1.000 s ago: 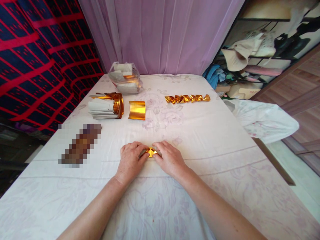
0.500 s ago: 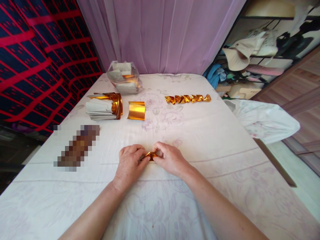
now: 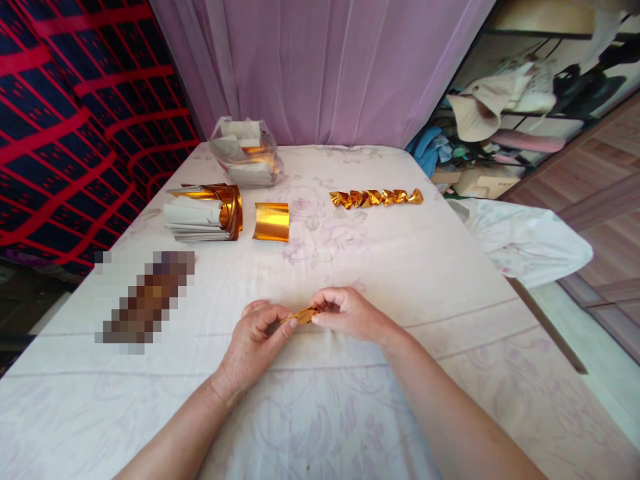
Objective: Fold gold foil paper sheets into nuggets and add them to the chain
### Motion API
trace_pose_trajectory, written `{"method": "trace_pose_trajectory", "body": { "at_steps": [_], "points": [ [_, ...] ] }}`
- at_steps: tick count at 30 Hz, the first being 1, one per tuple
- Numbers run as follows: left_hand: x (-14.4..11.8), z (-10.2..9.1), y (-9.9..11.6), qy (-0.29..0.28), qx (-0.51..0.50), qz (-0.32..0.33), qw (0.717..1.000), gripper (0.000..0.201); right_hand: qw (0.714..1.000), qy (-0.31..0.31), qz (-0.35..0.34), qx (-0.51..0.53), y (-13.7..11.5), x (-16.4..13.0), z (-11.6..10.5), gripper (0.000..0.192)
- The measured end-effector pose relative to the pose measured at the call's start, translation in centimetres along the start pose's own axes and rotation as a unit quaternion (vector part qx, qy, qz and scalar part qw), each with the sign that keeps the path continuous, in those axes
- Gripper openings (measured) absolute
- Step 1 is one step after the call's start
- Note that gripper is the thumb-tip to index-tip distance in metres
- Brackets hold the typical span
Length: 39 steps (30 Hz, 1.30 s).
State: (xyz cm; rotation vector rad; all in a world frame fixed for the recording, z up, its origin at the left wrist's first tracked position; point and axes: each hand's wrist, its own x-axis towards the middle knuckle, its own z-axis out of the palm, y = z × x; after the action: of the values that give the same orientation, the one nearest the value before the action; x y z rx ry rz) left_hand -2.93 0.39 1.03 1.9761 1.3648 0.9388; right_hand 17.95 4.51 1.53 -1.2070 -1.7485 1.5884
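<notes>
Between my two hands is a small folded piece of gold foil paper (image 3: 304, 316), just over the cloth at the front middle. My left hand (image 3: 260, 331) pinches its left end between thumb and forefinger. At the other end, the thumb and fingers of my right hand (image 3: 347, 313) are closed on it. A single gold sheet (image 3: 271, 222) lies slightly curled beyond my hands. Left of that sheet is a stack of gold and white foil papers (image 3: 203, 215). Folded gold pieces (image 3: 376, 199) stand in a row at the back right.
A clear plastic bag (image 3: 245, 153) with more papers sits at the back left. A blurred-out item (image 3: 150, 301) lies on the left of the flower-patterned cloth (image 3: 430, 280). Shelves with a cap (image 3: 477, 110) and clothes rise on the right, and a purple curtain (image 3: 320, 73) hangs behind.
The folded foil has turned between my fingers and now slants up to the right, showing a flatter face. My right hand has shifted slightly right. The view has moved a little.
</notes>
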Motion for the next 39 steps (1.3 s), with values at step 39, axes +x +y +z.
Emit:
{"method": "trace_pose_trajectory", "body": {
  "at_steps": [39],
  "points": [
    [-0.4, -0.3, 0.6, 0.027, -0.185, -0.116, 0.975, 0.025, 0.991, 0.067, -0.071, -0.089, -1.5, -0.5, 1.3, 0.02]
  ]
}}
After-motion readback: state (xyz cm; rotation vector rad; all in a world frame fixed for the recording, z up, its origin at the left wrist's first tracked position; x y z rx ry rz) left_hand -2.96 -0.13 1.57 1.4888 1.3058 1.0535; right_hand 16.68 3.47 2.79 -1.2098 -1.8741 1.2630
